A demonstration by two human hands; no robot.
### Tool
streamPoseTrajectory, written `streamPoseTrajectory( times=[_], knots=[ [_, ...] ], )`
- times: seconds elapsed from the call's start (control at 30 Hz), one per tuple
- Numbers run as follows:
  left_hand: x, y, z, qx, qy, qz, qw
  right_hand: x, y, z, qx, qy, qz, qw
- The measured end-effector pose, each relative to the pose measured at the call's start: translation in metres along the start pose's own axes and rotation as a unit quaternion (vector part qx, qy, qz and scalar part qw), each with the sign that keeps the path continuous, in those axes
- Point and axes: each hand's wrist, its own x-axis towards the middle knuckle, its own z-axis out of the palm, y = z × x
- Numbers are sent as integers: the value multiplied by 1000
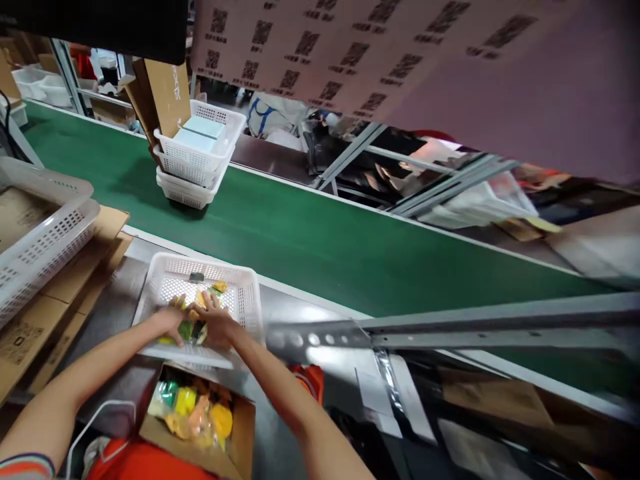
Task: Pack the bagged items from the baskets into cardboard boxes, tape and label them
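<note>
Two hands reach into a white basket [251,303], where small coloured packets [219,287] lie.
The left hand [171,320] is over the packets at left; the right hand [216,321] is just beside it, fingers forward. Both look loosely spread, though with the blur I cannot tell whether either grips a packet.

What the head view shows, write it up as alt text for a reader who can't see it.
A person's left hand and right hand reach into a white basket among small green and yellow items. Nearer the person, an open cardboard box holds more colorful items; beyond the basket runs a green conveyor belt carrying stacked white baskets.
</note>
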Motion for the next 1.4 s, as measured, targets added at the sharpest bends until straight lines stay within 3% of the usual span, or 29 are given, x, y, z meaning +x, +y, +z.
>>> streamPoseTrajectory(
  times=[0.13,0.2,0.3,0.43,0.57,0.67,0.73,0.8,0.9,0.97,1.03,1.1,1.17,1.27,1.4],
  knots=[
    [16,13,32,23,52,-47,997,-7,-1,17,39,99,2,994],
    [12,20,34,27,83,-42,995,-12,-4,16,49,122,21,991],
    [0,27,23,26,101,-35,994,-19,-10,10,57,131,41,989],
    [-15,33,-9,27,120,-10,992,-30,-12,-11,59,149,46,986],
    [-32,39,-64,44,161,24,986,-51,-7,-58,58,187,50,979],
    [-68,54,-105,72,200,46,976,-90,-14,-104,43,252,40,966],
    [-107,69,-117,91,244,59,964,-130,-30,-123,24,322,19,946],
    [-150,82,-107,92,297,69,948,-173,-55,-118,16,387,-1,922],
    [-195,86,-53,55,321,98,940,-216,-93,-64,44,437,-8,899],
    [-200,77,-4,42,281,152,947,-221,-111,-12,65,423,-8,904],
    [-188,64,40,55,220,220,949,-211,-118,34,57,361,-27,931],
    [-172,53,65,74,189,282,938,-198,-118,57,26,288,-36,957],
    [-161,46,72,78,199,323,922,-189,-118,60,-10,243,-23,970],
    [-164,41,63,64,224,353,906,-190,-127,47,-58,223,6,973],
    [-180,41,59,92,194,328,920,-186,-145,44,-82,171,47,981]
  ],
)
